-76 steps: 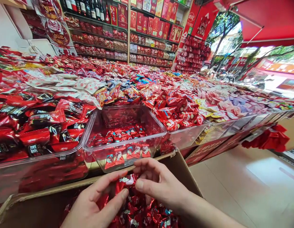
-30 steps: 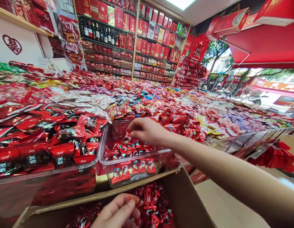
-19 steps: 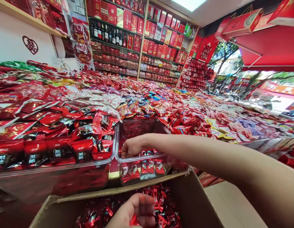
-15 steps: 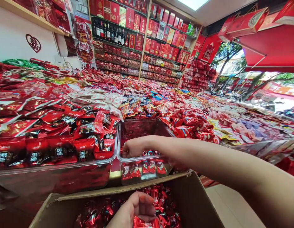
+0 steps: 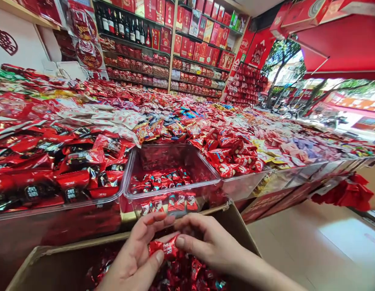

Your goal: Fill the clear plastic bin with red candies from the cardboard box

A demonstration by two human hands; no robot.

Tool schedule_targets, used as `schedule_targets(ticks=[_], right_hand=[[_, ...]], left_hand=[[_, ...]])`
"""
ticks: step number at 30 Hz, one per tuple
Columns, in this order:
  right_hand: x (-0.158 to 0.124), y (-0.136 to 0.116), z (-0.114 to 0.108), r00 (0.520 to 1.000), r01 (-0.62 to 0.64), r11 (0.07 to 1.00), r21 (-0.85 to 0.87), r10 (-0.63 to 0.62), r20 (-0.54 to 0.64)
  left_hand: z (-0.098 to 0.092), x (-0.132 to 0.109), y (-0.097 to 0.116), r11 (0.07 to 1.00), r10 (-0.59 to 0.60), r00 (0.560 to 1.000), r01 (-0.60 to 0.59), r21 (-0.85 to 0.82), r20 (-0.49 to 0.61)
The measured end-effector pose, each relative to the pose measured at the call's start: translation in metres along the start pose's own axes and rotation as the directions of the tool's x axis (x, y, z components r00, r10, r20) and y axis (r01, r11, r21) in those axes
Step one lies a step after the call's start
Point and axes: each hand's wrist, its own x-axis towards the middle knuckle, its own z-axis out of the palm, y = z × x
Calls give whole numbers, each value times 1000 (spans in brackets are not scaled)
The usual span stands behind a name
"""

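My left hand (image 5: 135, 258) and my right hand (image 5: 208, 242) meet over an open cardboard box (image 5: 232, 226) full of red wrapped candies (image 5: 190, 275). Together they pinch one red wrapped candy (image 5: 164, 248) between thumbs and fingers. Just beyond the box stands a clear plastic bin (image 5: 172, 190), partly filled with the same small red candies. The bin sits in the front row of a long display counter.
Clear bins of larger red packets (image 5: 62, 169) lie to the left, and more red sweets (image 5: 232, 153) to the right. Shelves with bottles and red boxes (image 5: 163, 44) line the back wall. Tiled floor (image 5: 320, 250) lies at right, near the open shopfront.
My right hand has come back from the clear bin to the box. It now holds a red candy together with my left hand, which rose out of the box's contents.
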Motion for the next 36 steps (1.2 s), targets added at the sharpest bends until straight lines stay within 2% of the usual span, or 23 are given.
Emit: schedule_targets(ticks=[2, 4, 6, 8, 10, 12, 15, 17, 20, 22, 25, 27, 29, 31, 34, 36], right_hand=[[1, 8, 3, 999, 14, 993, 117, -20, 51], [2, 10, 4, 998, 47, 990, 130, -52, 32], [1, 9, 4, 998, 65, 980, 188, -59, -35], [0, 10, 5, 992, 93, 963, 252, -68, -106], [-1, 12, 7, 970, 176, 968, 179, -139, -201], [-2, 15, 8, 923, 289, 957, 0, -279, -266], [-4, 15, 8, 857, 428, 883, -194, -465, -222], [-5, 13, 8, 846, 472, 859, -199, -505, -174], [-6, 10, 7, 871, 419, 901, -111, -434, -230], [-5, 11, 7, 915, 306, 952, -14, -298, -272], [-4, 14, 8, 975, 126, 978, 167, -91, -204], [-4, 15, 9, 982, 97, 975, 201, -61, -179], [-3, 16, 9, 975, 126, 970, 209, -82, -207], [-1, 18, 9, 977, 117, 949, 293, -57, -205], [-2, 20, 11, 993, 15, 908, 418, 33, -109], [-6, 16, 9, 995, 3, 942, 334, 30, -93]], left_hand=[[0, -1, -5, 992, 45, 999, -47, 115, 19], [-1, -1, -8, 981, 69, 997, -75, 181, 39], [-2, 1, -8, 985, 31, 999, -36, 166, 35], [-2, 4, -5, 991, -45, 999, 47, 126, -20], [-1, 7, -3, 988, -100, 992, 108, 106, -82], [0, 8, -2, 986, -107, 986, 122, 117, -127], [-2, 8, -3, 983, -97, 993, 106, 152, -66], [-3, 8, -4, 983, -78, 996, 82, 165, -31], [-6, 7, -3, 984, -44, 999, 48, 174, -27], [-7, 7, -2, 979, -28, 1000, 30, 203, -14], [-7, 7, -3, 974, -11, 1000, 14, 227, -15], [-6, 8, -3, 975, -4, 999, 11, 224, -32], [-5, 8, -3, 976, -33, 999, 38, 214, -24], [-3, 7, -3, 974, -64, 998, 68, 214, -24], [1, 5, -2, 976, -68, 992, 87, 201, -103], [3, 3, -1, 978, -97, 986, 119, 173, -133]])
